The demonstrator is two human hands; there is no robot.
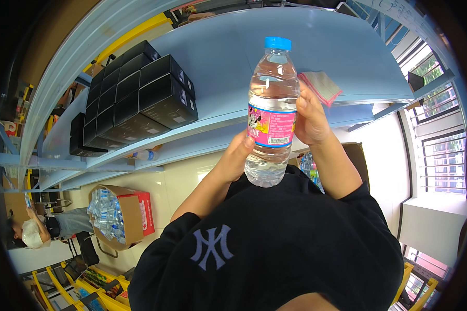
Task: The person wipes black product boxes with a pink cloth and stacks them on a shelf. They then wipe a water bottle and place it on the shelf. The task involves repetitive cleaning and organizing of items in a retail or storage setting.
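A clear plastic water bottle (273, 83) with a blue screw cap and a pink printed label stands upright between my two hands, in front of my chest. My left hand (237, 153) grips its lower left side, the thumb lying at the label's edge. Higher up on the opposite side, my right hand (312, 112) holds the bottle near its shoulder, with the fingers partly hidden behind it. Liquid fills the bottle to a little above the label, and the cap is on. Beyond it is the blue shelf surface (225, 58).
Stacked black boxes (140, 97) sit on the shelf at left. A pink-edged cloth (322, 86) lies near its front edge at right. On the floor stands a cardboard box (132, 219) full of plastic bottles. Another person (37, 231) is at far left, and yellow racks (105, 287) are behind.
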